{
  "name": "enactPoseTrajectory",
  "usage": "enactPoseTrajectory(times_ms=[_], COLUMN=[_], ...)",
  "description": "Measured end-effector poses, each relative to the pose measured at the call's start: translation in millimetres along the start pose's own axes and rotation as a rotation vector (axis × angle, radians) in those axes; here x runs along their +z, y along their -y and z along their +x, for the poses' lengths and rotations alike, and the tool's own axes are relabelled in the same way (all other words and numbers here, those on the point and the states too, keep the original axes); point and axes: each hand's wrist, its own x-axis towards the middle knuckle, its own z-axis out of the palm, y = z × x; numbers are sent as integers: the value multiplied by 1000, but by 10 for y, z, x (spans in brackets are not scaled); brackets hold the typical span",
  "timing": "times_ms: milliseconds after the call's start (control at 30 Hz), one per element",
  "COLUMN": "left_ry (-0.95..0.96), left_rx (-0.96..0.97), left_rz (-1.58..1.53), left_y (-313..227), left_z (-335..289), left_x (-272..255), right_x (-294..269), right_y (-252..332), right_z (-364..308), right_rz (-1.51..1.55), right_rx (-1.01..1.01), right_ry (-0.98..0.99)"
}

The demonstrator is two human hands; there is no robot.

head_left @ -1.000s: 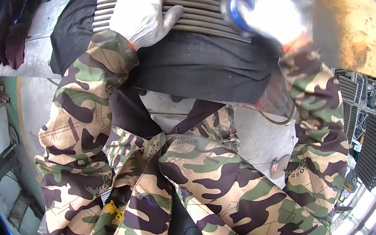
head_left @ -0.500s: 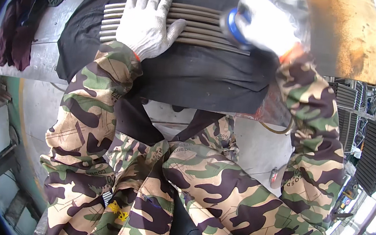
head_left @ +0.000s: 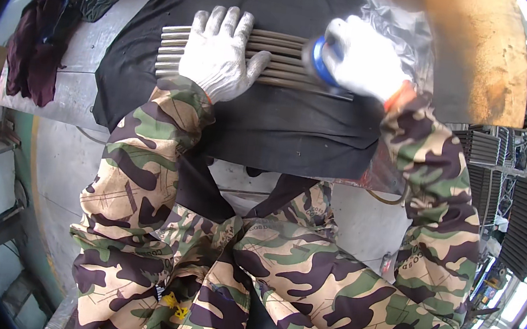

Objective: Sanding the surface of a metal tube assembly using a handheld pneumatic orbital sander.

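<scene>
Several thin metal rods [head_left: 282, 59] lie side by side on a black cloth [head_left: 281, 127] over the table. My left hand [head_left: 217, 58], in a white knit glove, rests flat across their left part with its fingers stretched out. At the right part of the rods, my gloved right hand [head_left: 370, 54] grips a round blue-rimmed object [head_left: 320, 62] and holds it against them. Motion blurs that object, and the hand hides much of it, so its exact kind does not show. The rods' right ends are partly covered.
Dark red and dark green cloths [head_left: 37, 51] lie at the table's far left. Crumpled clear plastic [head_left: 398, 34] and a stained brown board [head_left: 499, 68] are at the far right. Beyond the table's right side, racks hold stacked dark ridged parts [head_left: 525, 227].
The whole view has shifted, so table and hands sit lower in it. My left hand stays flat on the rods; my right hand still holds the blue-rimmed object, its wrist turned slightly.
</scene>
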Motion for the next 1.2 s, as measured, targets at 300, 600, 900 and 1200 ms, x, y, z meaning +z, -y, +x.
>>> enactPoseTrajectory(times_ms=[300, 600, 900, 1200], left_ry=[-4, -13, 7, -50], left_rx=[14, -25, -40, -21], left_rz=[1, 16, 14, 75], left_y=[30, 94, 65, 184], left_z=[-4, 160, 277, 235], left_x=[-20, 122, 170, 205], right_x=[22, 109, 35, -21], right_y=[80, 190, 158, 282], right_z=[233, 247, 331, 492], right_rz=[7, -4, -52, 5], right_rx=[14, -29, 99, 64], right_ry=[44, -33, 41, -14])
